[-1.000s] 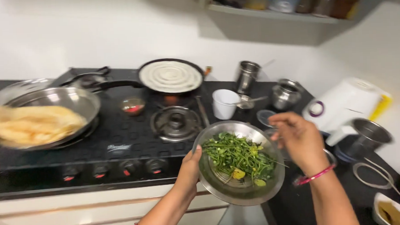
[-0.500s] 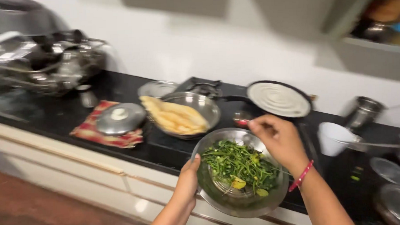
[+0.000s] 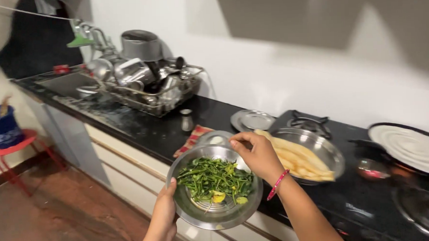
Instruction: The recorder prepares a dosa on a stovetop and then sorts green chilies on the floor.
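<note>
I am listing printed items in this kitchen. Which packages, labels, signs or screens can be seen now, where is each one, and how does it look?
None can be seen: no package, sign or screen.
Blue bucket, far left on a red stool: round, with pale markings too blurred to judge as a label.
Steel bowl of green leaves, held by the left hand and right hand: plain metal, no label.

My steel bowl (image 3: 199, 216) w/ dark green leaves (image 3: 212, 177), yellow bits; pink bangle (image 3: 276, 185); black counter (image 3: 147, 130); red-checked cloth (image 3: 190, 141).
</note>
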